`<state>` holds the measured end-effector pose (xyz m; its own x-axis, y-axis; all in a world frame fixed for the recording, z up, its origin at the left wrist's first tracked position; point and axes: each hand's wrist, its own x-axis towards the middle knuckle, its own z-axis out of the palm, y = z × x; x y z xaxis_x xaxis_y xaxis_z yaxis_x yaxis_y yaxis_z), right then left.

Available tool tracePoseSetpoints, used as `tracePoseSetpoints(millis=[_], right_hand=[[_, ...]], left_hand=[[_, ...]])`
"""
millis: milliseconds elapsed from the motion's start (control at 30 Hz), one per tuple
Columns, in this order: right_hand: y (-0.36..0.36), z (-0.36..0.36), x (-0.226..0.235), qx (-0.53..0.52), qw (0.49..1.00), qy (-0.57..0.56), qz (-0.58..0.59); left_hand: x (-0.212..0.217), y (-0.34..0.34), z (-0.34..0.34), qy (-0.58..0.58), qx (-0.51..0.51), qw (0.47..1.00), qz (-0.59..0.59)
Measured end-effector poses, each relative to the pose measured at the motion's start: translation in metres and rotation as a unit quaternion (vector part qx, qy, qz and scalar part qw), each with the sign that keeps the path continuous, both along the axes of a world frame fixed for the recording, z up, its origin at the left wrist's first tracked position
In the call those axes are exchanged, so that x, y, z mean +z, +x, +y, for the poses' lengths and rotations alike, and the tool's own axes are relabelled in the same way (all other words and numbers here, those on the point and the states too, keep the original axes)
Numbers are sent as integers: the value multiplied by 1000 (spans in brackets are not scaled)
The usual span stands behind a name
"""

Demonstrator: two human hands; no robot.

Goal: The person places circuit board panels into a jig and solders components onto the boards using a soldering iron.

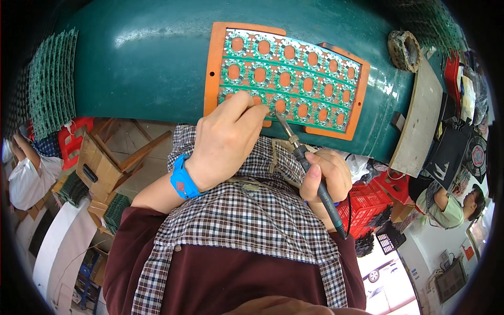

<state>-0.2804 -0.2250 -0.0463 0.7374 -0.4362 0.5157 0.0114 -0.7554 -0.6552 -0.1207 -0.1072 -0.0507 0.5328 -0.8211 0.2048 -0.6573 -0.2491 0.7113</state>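
Observation:
A panel of green circuit boards (298, 68) with rows of round orange openings lies in an orange tray (211, 65) on the table. My right hand (333, 170) grips a dark soldering iron (316, 176), its metal tip slanting up to the lowest row of boards. Over the lower left part of the panel is my left hand (228, 134), its fingers pinched together close to the iron's tip. Whatever sits between those fingertips, if anything, is hidden. A blue band (184, 178) circles my left wrist.
The green tabletop (142, 68) carries stacked green boards (52, 79) at the left and a tape roll (405, 51) at the far right. A grey board (420, 118) borders the right end. Red crates (365, 207) stand below right. One person (446, 207) is at right, another's arm (26, 149) at left.

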Motion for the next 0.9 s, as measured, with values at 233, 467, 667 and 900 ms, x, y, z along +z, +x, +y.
tracePoseSetpoints(millis=[233, 467, 667, 900], right_hand=[[3, -9, 6, -57, 998, 31, 8], [18, -13, 1, -55, 998, 19, 17], [22, -14, -2, -46, 999, 26, 12], [19, -21, 4, -87, 996, 21, 14]], left_hand=[[-1, 16, -11, -23, 45, 997, -60], [-8, 13, -23, 2, 41, 997, -62], [-10, 15, -24, -8, 34, 998, -61], [-4, 23, -27, -10, 40, 998, -43]])
